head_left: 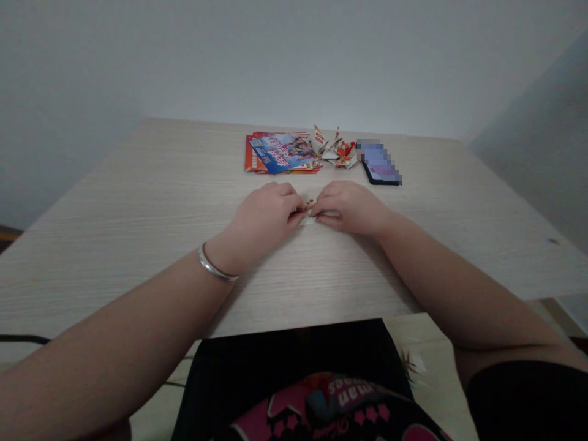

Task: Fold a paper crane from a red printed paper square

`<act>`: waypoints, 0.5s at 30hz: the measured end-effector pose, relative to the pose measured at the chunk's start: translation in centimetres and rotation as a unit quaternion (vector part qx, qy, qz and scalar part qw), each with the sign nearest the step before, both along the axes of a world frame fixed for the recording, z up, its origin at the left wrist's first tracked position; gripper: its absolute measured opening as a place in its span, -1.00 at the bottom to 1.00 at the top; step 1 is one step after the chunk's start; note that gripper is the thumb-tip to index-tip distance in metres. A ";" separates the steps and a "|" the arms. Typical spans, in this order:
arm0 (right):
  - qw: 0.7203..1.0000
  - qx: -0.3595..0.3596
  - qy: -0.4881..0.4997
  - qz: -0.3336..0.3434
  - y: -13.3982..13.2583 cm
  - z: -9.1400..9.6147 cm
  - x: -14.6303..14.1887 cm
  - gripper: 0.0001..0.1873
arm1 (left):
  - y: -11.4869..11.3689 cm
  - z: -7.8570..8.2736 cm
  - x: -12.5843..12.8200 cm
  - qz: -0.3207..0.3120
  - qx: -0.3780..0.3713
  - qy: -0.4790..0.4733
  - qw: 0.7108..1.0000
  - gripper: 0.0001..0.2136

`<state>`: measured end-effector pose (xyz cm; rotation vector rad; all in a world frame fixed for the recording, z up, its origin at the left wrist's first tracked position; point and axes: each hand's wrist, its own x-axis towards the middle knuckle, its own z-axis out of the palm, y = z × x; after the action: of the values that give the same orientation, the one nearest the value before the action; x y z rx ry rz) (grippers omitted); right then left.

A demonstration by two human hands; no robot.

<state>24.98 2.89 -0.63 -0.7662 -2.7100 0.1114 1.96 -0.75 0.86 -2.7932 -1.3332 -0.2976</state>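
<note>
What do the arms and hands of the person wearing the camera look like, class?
The left hand and right hand wear no gloves. A curved, shiny silver-coloured bangle circles the left wrist. Both forearms are bare; a black sleeve shows on the right arm.

pale wood-look tabletop up against a plain wall, kinda messy stack of red and blue leaflets, some scrunched-up paper right beside it, phone next to that, black cable at the left edge
</note>
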 end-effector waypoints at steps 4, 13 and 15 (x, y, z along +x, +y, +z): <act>0.999 0.019 -0.020 -0.019 -0.2 0.3 0.0 -0.80 | -0.1 0.4 -0.3 -0.024 -0.003 0.044 0.999 -0.75; 0.998 0.052 -0.021 0.015 -0.1 -0.4 -0.5 -0.79 | 0.7 0.3 -0.8 -0.041 -0.010 0.071 0.997 -0.72; 0.997 0.058 -0.039 0.014 -0.4 -0.2 -0.8 -0.78 | 0.7 0.2 -0.7 -0.039 -0.009 0.070 0.997 -0.72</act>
<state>24.20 2.48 -0.85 -0.7131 -2.7728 -0.0697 1.22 -0.06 1.10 -2.8257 -1.2051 -0.0887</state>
